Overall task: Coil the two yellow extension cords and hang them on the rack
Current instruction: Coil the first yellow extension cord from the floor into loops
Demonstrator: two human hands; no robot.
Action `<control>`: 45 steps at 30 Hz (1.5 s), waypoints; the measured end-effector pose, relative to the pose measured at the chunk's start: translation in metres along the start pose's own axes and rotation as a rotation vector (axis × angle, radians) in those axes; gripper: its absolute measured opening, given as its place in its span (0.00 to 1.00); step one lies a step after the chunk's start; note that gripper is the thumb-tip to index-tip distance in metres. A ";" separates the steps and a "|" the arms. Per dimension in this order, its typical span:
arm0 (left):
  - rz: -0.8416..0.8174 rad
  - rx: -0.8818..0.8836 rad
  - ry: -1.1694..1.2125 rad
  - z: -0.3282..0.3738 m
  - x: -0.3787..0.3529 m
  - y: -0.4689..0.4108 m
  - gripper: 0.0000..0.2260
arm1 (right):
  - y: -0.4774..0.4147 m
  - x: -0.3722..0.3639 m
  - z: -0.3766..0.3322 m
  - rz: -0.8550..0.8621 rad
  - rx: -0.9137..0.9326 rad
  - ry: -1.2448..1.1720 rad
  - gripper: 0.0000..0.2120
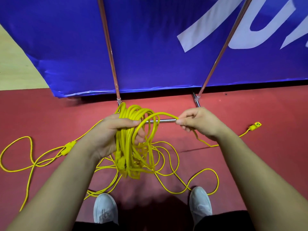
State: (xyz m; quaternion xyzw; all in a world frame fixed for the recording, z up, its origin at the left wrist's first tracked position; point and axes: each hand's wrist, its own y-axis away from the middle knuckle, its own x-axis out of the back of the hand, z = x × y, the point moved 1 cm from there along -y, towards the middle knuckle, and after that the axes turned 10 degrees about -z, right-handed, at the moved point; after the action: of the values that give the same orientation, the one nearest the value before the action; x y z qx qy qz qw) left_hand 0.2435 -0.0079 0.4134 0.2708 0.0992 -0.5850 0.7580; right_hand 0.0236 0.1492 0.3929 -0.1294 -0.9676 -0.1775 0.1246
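Banner [158, 39] is being fronted by the rack [109, 45], standing on red floor [250, 164]. Loose cord [25, 137] is being left strewn over the floor. Coil [126, 144] is being gripped in the left hand [103, 135] just before the rack's base bar; a strand off it is being pinched by the right hand [200, 124], with the socket [255, 126] lying far right.

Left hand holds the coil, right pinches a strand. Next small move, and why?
Probably swing the right hand to the left hand and lay its arched strand onto the coil: that loop is already formed, and much loose cord lies on the floor.
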 end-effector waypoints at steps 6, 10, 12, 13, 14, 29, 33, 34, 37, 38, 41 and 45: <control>-0.057 0.086 -0.053 -0.004 -0.003 0.003 0.09 | 0.012 -0.009 -0.043 -0.092 0.030 0.138 0.05; -0.097 0.076 -0.040 -0.005 -0.008 0.004 0.03 | 0.019 -0.035 -0.073 -0.234 0.126 0.220 0.05; -0.160 0.058 -0.034 -0.008 -0.007 0.004 0.06 | 0.018 -0.043 -0.078 -0.227 0.186 0.177 0.07; -0.195 0.046 -0.012 -0.008 -0.005 0.003 0.09 | 0.017 -0.043 -0.076 -0.216 0.193 0.148 0.08; -0.224 0.027 0.015 -0.008 -0.005 0.003 0.10 | 0.015 -0.040 -0.071 -0.214 0.183 0.134 0.09; 0.016 0.089 0.030 0.001 0.012 0.004 0.08 | -0.004 -0.002 -0.008 -0.110 0.107 -0.023 0.04; 0.007 0.121 0.046 -0.004 0.005 0.004 0.09 | 0.004 -0.014 -0.035 -0.213 0.136 0.106 0.03; -0.008 0.136 0.029 -0.006 0.002 0.003 0.08 | 0.006 -0.021 -0.044 -0.248 0.160 0.176 0.03; -0.110 0.144 -0.045 -0.010 -0.003 0.002 0.10 | 0.011 -0.041 -0.064 -0.264 0.255 0.282 0.03; -0.138 0.127 -0.042 -0.011 -0.003 0.001 0.13 | 0.010 -0.044 -0.066 -0.253 0.266 0.273 0.04; -0.158 0.040 0.084 -0.008 -0.002 0.001 0.20 | 0.006 -0.038 -0.052 -0.292 0.186 0.232 0.03; -0.108 -0.048 0.198 0.000 0.006 0.002 0.22 | -0.002 -0.015 0.012 -0.369 -0.117 0.457 0.12</control>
State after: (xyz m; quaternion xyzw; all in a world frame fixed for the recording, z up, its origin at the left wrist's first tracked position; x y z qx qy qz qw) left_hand 0.2475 -0.0130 0.4112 0.3035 0.2019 -0.5928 0.7181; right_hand 0.0345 0.1488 0.3766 0.0850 -0.9097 -0.2772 0.2972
